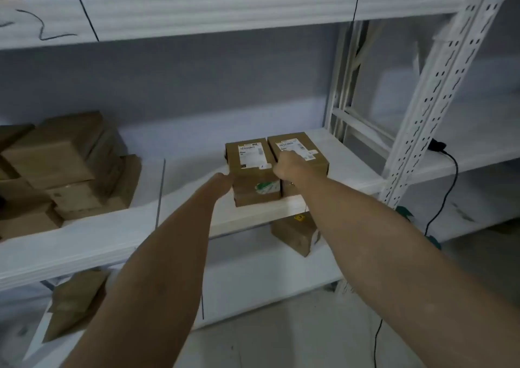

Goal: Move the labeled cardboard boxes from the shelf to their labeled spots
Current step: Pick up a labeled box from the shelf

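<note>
Two brown cardboard boxes with white labels sit side by side near the front edge of the white metal shelf [351, 171]. My left hand [223, 180] presses the left box [250, 162]; my right hand [288, 165] curls over the right box [304, 145]. Whether either grip is closed, I cannot tell. I should squeeze both sides evenly and lift straight up.
</note>
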Demonstrator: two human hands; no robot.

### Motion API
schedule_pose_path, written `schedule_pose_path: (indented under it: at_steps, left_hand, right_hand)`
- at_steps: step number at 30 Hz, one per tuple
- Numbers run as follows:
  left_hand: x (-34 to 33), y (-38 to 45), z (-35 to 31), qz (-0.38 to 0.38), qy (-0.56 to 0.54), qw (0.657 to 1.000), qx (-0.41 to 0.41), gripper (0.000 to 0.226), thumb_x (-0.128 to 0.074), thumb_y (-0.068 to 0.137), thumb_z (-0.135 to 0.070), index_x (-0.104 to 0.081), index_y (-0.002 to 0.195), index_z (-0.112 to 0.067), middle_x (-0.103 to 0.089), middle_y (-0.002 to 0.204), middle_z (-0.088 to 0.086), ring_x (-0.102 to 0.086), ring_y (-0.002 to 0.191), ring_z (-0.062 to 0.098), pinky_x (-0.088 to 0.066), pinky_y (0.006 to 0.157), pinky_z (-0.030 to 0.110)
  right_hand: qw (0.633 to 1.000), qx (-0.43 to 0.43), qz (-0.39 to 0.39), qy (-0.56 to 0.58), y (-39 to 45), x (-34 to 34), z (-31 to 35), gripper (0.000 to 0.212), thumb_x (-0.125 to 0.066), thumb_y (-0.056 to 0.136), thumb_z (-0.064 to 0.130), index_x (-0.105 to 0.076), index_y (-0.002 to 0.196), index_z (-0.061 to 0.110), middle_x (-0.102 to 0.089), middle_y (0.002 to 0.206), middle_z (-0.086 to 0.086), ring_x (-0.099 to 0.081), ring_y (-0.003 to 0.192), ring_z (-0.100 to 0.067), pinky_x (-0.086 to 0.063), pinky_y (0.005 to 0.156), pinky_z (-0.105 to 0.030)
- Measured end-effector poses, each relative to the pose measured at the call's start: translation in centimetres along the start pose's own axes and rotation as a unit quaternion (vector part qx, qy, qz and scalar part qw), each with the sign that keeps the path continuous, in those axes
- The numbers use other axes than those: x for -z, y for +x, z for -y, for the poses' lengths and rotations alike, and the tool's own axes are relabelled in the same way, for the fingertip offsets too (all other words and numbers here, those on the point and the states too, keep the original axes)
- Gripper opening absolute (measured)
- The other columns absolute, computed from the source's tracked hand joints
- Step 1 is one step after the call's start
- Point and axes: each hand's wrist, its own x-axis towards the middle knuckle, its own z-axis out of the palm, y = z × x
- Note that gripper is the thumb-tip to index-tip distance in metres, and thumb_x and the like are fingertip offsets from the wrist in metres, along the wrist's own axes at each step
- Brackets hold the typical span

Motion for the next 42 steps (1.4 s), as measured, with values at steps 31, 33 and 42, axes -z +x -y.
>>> schedule_pose_path:
  at_steps: [31,33,42]
  left_hand:
    - [1.7,6.6,2.2,-0.071,-0.417,0.905,-0.044,0.057,-0.055,0.09,-0.038,-0.045,0.137,-0.009,-0.06,0.125,0.012,-0.057,0.101,0.024,-0.048,0.091,0.039]
    - [2.5,6.1,2.3,-0.086,-0.401,0.908,-0.088,0.054,-0.056,0.091,-0.033,-0.044,0.139,-0.01,-0.058,0.131,0.013,-0.056,0.103,0.022,-0.047,0.091,0.033]
    - [3.5,4.8,4.2,-0.022,-0.381,0.906,-0.182,0.075,-0.064,0.082,-0.031,-0.03,0.148,-0.025,-0.054,0.14,0.005,-0.052,0.128,0.025,-0.041,0.109,0.045]
  right_hand:
    - [0.865,0.022,0.064,0.497,6.8,-2.5,2.9,0.041,-0.055,0.09,0.028,-0.05,0.131,0.027,-0.05,0.135,0.001,-0.054,0.116,-0.018,-0.053,0.083,-0.03]
    - [0.859,0.039,0.086,0.502,6.2,-3.0,2.7,0.045,-0.052,0.092,0.028,-0.045,0.136,0.026,-0.05,0.14,-0.001,-0.052,0.123,-0.019,-0.049,0.099,-0.038]
    - [0.865,0.085,0.048,0.492,3.6,-3.5,2.0,0.045,-0.039,0.098,0.015,-0.035,0.142,0.023,-0.049,0.13,0.01,-0.046,0.121,-0.007,-0.037,0.105,-0.025]
